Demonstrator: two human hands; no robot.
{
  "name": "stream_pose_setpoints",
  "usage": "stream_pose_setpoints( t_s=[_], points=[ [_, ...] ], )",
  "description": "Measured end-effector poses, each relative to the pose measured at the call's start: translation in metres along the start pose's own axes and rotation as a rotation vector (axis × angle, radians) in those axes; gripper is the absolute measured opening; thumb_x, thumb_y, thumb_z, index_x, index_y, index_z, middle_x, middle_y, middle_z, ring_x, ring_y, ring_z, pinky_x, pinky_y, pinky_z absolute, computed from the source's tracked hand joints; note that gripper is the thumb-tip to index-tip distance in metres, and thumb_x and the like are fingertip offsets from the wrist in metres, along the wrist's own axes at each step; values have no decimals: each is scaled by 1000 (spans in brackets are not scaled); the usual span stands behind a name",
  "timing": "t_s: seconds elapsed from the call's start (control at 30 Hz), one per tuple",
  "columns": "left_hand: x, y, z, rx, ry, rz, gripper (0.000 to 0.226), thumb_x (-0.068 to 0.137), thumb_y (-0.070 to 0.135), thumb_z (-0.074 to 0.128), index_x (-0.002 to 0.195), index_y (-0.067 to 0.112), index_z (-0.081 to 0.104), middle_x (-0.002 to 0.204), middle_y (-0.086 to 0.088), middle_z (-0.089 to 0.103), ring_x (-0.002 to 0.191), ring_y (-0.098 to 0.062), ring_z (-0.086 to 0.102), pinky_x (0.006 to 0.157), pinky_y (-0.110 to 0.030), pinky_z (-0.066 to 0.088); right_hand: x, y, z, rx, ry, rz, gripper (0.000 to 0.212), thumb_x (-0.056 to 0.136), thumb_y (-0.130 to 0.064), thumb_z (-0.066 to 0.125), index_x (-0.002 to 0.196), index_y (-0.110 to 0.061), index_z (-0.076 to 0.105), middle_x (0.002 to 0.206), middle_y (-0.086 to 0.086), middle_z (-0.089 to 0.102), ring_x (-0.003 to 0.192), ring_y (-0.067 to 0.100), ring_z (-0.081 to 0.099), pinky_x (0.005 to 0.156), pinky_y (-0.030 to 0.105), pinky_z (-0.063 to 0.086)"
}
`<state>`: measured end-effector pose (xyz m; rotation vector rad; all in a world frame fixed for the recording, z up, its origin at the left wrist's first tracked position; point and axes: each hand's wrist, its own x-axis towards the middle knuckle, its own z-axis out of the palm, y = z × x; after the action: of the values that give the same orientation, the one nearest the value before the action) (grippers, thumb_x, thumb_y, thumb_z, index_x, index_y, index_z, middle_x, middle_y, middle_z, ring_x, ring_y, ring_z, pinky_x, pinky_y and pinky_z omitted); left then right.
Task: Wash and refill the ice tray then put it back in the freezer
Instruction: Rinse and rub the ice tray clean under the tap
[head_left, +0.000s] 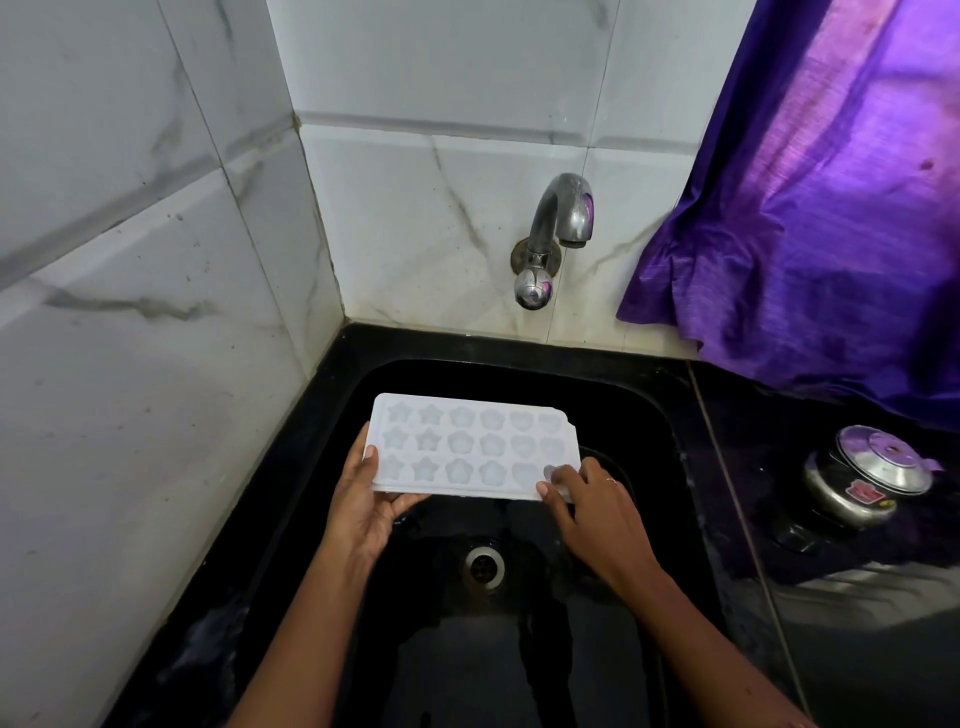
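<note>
Head: left hand (363, 499), right hand (592, 504) grip ice tray (467, 441); cooker (852, 467) red label (865, 492) unreadable

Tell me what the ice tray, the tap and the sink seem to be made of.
The ice tray looks like matte translucent white plastic or silicone: its moulded star and flower cells glow softly. The tap is metal, chrome-like but dulled and spotted; it mirrors the purple curtain. The sink is black and glossy, perhaps stone or composite; only its sheen shows.

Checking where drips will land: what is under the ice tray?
The black sink, with its drain nearer the person. The left hand holds the ice tray from below; the sink floor right beneath it is hidden.
</note>
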<state>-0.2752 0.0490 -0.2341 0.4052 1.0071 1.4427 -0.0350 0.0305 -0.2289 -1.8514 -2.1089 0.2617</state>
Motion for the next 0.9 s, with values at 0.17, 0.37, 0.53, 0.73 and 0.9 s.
stream_pose_setpoints(
  t_s=[0.17, 0.37, 0.53, 0.73, 0.9],
  points=[
    [0, 3, 3, 28, -1, 9, 36, 100, 21, 37, 135, 25, 44, 113, 0, 62, 100, -25, 62, 57, -40, 58, -2, -14, 0, -45, 89, -85, 46, 89, -47, 31, 113, -19, 57, 90, 2, 51, 78, 19, 54, 72, 30, 42],
    [-3, 4, 4, 15, 6, 0, 35, 100, 21, 35, 133, 25, 45, 109, 1, 63, 97, -23, 62, 56, -39, 58, 4, -20, 5, -90, 33, -136, 43, 87, -49, 32, 110, -24, 59, 86, 0, 48, 77, 18, 54, 67, 25, 35],
    [-3, 3, 4, 12, 22, -4, 34, 101, 20, 35, 133, 25, 45, 108, 2, 64, 96, -23, 62, 56, -39, 58, 6, -21, 2, -55, 3, -143, 51, 86, -54, 25, 112, -26, 59, 88, -1, 45, 84, 18, 52, 72, 26, 33],
    [-4, 2, 5, 25, 12, 0, 32, 101, 21, 35, 130, 27, 47, 107, 2, 64, 95, -22, 63, 56, -38, 58, 5, -17, 3, -18, -39, -114, 38, 92, -48, 40, 114, -22, 57, 98, 0, 47, 93, 17, 51, 82, 28, 37],
    [-4, 1, 3, 32, 11, 1, 33, 101, 22, 35, 131, 27, 46, 109, 2, 64, 98, -23, 62, 58, -39, 59, 5, -21, 5, -19, -36, -98, 62, 85, -59, 20, 121, -24, 57, 99, 0, 49, 95, 17, 52, 83, 27, 37]
  ],
)
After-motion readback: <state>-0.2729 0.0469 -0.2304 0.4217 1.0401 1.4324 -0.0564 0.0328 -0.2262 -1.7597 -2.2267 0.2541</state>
